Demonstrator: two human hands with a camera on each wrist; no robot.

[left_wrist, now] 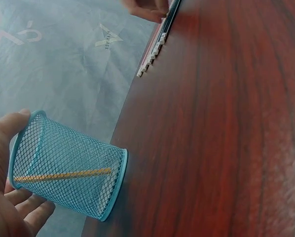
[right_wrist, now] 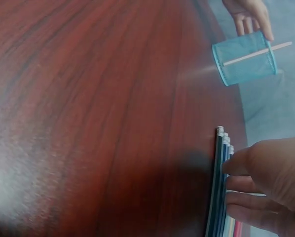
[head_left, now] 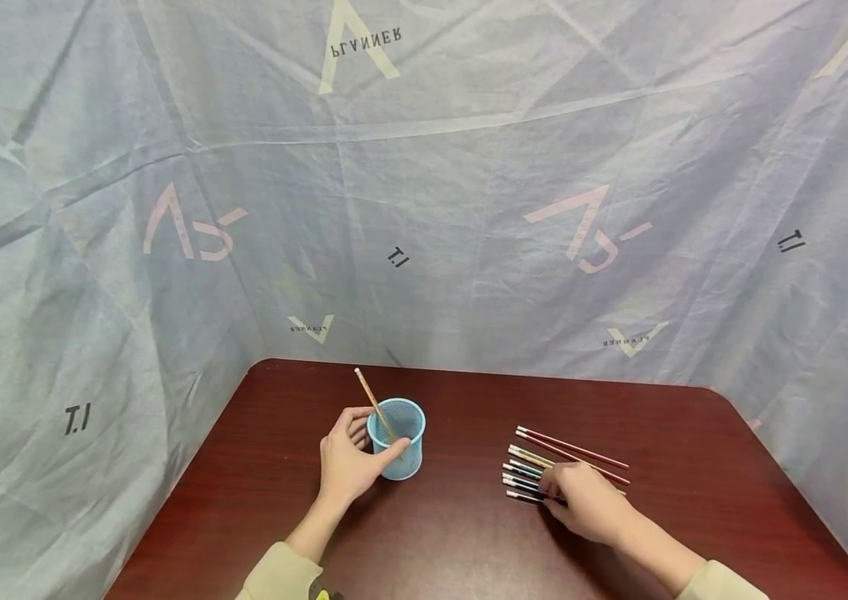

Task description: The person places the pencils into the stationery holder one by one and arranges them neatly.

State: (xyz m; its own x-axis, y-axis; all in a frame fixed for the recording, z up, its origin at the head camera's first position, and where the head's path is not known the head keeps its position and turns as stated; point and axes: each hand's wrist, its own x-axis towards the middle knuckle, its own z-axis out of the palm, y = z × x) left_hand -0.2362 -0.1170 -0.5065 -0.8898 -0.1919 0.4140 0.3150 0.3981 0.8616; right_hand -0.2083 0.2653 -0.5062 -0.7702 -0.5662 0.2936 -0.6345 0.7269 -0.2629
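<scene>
A light-blue mesh cup stands on the dark red table. My left hand grips it, thumb on the near rim and fingers behind. One wooden pencil leans inside the cup, its top pointing up and to the left. The left wrist view shows the cup with the pencil behind the mesh. To the right, several pencils lie side by side. My right hand lies over their near ends. In the right wrist view its thumb and fingertips pinch the outermost dark pencil.
A pale blue printed cloth walls in the table on the back, left and right. The table's rounded far corners meet the cloth. Bare wood lies between the cup and the pencils.
</scene>
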